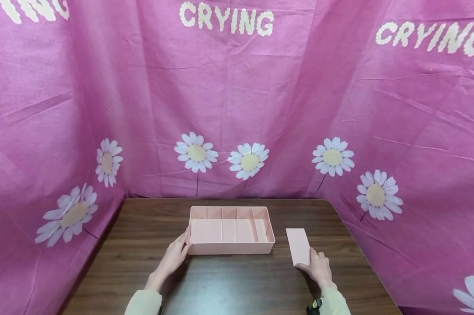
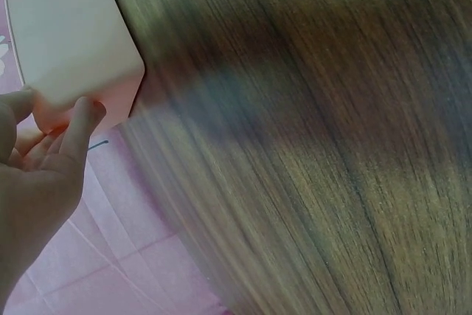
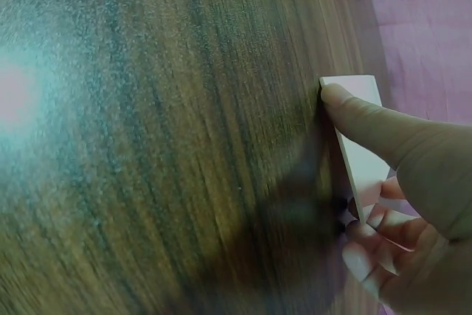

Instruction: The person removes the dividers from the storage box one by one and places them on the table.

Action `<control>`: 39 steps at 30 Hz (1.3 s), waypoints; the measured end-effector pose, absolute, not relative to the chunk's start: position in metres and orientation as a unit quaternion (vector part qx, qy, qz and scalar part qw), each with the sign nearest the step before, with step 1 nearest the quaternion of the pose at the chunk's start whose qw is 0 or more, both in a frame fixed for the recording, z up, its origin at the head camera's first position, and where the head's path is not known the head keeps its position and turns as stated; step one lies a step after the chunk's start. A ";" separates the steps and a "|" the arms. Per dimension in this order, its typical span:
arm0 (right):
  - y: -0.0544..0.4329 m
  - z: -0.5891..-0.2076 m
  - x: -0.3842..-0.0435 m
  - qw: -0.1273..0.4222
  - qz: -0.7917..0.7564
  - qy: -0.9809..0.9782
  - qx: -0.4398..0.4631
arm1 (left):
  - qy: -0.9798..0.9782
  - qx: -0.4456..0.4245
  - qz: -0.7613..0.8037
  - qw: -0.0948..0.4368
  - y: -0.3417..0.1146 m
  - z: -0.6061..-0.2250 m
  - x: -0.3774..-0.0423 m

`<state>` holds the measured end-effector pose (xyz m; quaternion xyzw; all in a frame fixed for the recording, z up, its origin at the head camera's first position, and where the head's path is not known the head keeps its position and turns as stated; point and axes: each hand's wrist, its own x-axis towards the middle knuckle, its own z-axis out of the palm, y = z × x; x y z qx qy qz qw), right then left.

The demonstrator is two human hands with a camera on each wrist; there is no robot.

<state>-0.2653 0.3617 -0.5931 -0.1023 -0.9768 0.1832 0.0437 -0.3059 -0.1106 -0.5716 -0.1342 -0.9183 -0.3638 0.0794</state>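
A pale pink divided box (image 1: pixel 231 248) stands on the brown wood-grain table, its open top split by thin upright walls into several compartments. At its left end, my left hand (image 1: pixel 175 253) holds the near corner. In the left wrist view, the fingertips (image 2: pixel 88 108) press against the box's outside. To the right of the box and apart from it is a flat, thin, pale pink rectangular piece (image 1: pixel 298 245). My right hand (image 1: pixel 319 267) grips its near end, with the thumb at one corner and the fingers at the opposite edge. The fingers partly hide this piece in the right wrist view.
The wooden table (image 1: pixel 221 284) reflects a bright light near its front. Pink cloth (image 1: pixel 237 96) with daisies and lettering hangs round the back and both sides, close to the table's edges. A dark wristband (image 1: pixel 314 306) is on the right wrist.
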 end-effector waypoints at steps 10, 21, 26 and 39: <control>0.355 -0.593 -0.265 0.013 0.199 -0.970 -0.139 | -0.917 -0.143 -0.360 0.092 -0.115 -0.573 -0.307; 0.350 -0.589 -0.266 0.031 0.192 -0.973 -0.126 | -0.916 -0.143 -0.363 0.090 -0.118 -0.572 -0.307; 0.334 -0.574 -0.269 0.095 0.190 -0.970 -0.114 | -0.917 -0.134 -0.368 0.079 -0.116 -0.573 -0.308; 0.221 -0.539 -0.326 0.232 0.186 -0.954 0.029 | -0.911 -0.158 -0.362 0.122 -0.114 -0.575 -0.304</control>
